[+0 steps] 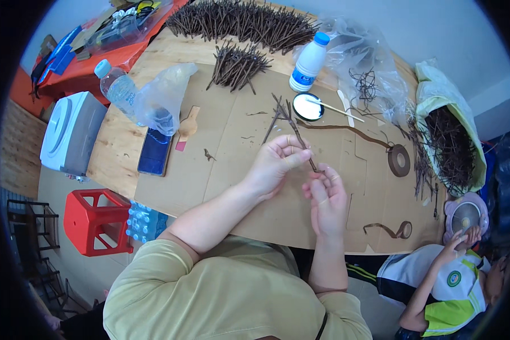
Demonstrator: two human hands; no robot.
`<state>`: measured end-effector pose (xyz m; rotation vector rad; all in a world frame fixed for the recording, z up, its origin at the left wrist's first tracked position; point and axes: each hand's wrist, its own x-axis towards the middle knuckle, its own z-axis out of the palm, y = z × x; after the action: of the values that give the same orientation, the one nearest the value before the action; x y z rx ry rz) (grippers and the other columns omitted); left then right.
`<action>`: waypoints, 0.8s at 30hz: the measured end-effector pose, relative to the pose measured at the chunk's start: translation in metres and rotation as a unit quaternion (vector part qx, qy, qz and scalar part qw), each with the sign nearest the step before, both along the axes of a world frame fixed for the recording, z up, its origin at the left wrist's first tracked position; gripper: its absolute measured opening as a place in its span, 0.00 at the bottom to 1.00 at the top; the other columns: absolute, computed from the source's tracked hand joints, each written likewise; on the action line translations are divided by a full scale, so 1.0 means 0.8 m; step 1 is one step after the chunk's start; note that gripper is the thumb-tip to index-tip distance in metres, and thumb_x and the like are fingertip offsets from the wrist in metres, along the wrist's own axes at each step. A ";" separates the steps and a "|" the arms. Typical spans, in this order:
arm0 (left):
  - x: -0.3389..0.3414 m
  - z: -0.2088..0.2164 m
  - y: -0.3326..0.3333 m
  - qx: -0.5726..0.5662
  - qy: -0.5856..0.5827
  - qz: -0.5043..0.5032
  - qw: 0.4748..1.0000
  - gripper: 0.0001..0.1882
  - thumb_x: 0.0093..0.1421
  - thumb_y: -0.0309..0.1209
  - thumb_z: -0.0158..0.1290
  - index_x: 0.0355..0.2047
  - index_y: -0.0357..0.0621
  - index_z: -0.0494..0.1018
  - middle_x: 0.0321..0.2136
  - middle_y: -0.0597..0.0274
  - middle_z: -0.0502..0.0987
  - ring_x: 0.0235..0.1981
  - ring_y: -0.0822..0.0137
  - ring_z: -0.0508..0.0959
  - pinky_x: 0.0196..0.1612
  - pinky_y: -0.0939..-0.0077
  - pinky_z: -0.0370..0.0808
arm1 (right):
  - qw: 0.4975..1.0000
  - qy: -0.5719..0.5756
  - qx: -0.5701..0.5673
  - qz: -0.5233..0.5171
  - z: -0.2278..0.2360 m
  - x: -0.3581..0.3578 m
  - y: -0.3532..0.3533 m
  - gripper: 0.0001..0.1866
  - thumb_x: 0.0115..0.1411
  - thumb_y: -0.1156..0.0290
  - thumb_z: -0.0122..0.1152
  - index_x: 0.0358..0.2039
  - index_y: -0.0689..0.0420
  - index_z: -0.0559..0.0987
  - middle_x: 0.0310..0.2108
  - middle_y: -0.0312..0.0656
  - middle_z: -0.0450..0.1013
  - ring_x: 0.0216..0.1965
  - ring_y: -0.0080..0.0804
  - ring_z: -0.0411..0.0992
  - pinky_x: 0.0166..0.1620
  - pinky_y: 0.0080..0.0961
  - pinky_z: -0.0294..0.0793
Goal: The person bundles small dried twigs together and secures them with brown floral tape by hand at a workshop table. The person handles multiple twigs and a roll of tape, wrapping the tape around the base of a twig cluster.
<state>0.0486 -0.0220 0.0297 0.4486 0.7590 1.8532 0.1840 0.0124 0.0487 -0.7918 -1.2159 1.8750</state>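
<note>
My left hand (279, 165) pinches a brown branching twig (300, 139) between thumb and fingers, its forked tips pointing away from me. At the twig's lower end my right hand (327, 199) is closed, with thumb and fingertips gathered around the stem; exactly what lies between them is partly hidden. Beyond my hands, a dark lid (308, 107) holds white paste, and a thin stick (340, 109) rests across it. A strip of brown tape runs from near the twig to its roll (399, 160). A smaller tape roll (404, 229) lies nearer the right edge.
Bundled twigs (239, 67) and a long row of them (241, 25) fill the back. A white bottle (309, 62) stands by the lid. On the left are a phone (153, 152) and a water bottle (118, 90); rightward, a twig-filled sack (450, 141) and a seated person (445, 283).
</note>
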 end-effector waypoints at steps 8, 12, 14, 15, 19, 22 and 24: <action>-0.006 0.027 -0.019 0.071 0.187 -0.070 0.977 0.14 0.54 0.20 0.50 0.42 0.36 0.68 0.39 0.56 0.73 0.40 0.69 0.74 0.44 0.79 0.70 | 0.989 0.056 0.134 -0.009 0.007 0.011 0.022 0.07 0.53 0.83 0.52 0.34 0.63 0.71 0.30 0.40 0.68 0.29 0.22 0.69 0.32 0.14 0.68; -0.016 0.052 -0.020 0.012 0.091 -0.192 0.977 0.17 0.58 0.22 0.46 0.49 0.35 0.64 0.44 0.50 0.71 0.40 0.65 0.75 0.40 0.78 0.74 | 0.939 0.063 0.322 0.102 0.028 0.035 0.060 0.08 0.50 0.85 0.54 0.32 0.61 0.71 0.29 0.39 0.68 0.31 0.26 0.67 0.35 0.18 0.66; -0.023 0.064 -0.020 -0.036 0.097 -0.286 0.953 0.18 0.58 0.23 0.46 0.49 0.35 0.64 0.42 0.51 0.72 0.35 0.67 0.77 0.36 0.79 0.75 | 0.898 0.038 0.414 0.144 0.036 0.037 0.078 0.10 0.48 0.86 0.54 0.32 0.61 0.72 0.30 0.40 0.68 0.33 0.27 0.66 0.36 0.21 0.66; -0.013 0.070 -0.020 -0.044 0.117 -0.282 0.951 0.19 0.57 0.23 0.47 0.50 0.35 0.63 0.37 0.55 0.75 0.28 0.72 0.77 0.31 0.82 0.73 | 0.880 0.023 0.447 0.157 0.041 0.034 0.085 0.10 0.48 0.87 0.54 0.32 0.61 0.72 0.30 0.40 0.68 0.34 0.28 0.65 0.37 0.22 0.65; -0.004 0.067 -0.015 -0.031 0.132 -0.260 0.956 0.20 0.56 0.22 0.49 0.50 0.36 0.64 0.29 0.62 0.75 0.25 0.74 0.75 0.30 0.84 0.72 | 0.882 -0.009 0.437 0.177 0.041 0.025 0.095 0.11 0.48 0.87 0.53 0.32 0.61 0.71 0.31 0.38 0.67 0.36 0.26 0.65 0.38 0.21 0.65; -0.004 0.042 -0.010 -0.052 0.130 -0.192 0.971 0.19 0.55 0.21 0.50 0.48 0.35 0.65 0.26 0.64 0.74 0.25 0.75 0.75 0.31 0.84 0.71 | 0.946 0.011 0.296 0.133 0.022 0.012 0.089 0.11 0.49 0.87 0.54 0.34 0.61 0.71 0.32 0.37 0.67 0.37 0.23 0.65 0.40 0.19 0.66; -0.006 0.029 -0.011 -0.064 0.142 -0.159 0.975 0.18 0.55 0.21 0.50 0.47 0.35 0.66 0.26 0.64 0.75 0.26 0.75 0.75 0.32 0.84 0.72 | 0.968 0.014 0.213 0.133 0.022 0.006 0.086 0.13 0.50 0.86 0.55 0.37 0.62 0.70 0.33 0.37 0.67 0.38 0.22 0.65 0.41 0.17 0.66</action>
<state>0.0437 -0.0305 0.0530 0.7179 0.9336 1.4491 0.1890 0.0815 0.0663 -0.3802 -1.6991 1.7241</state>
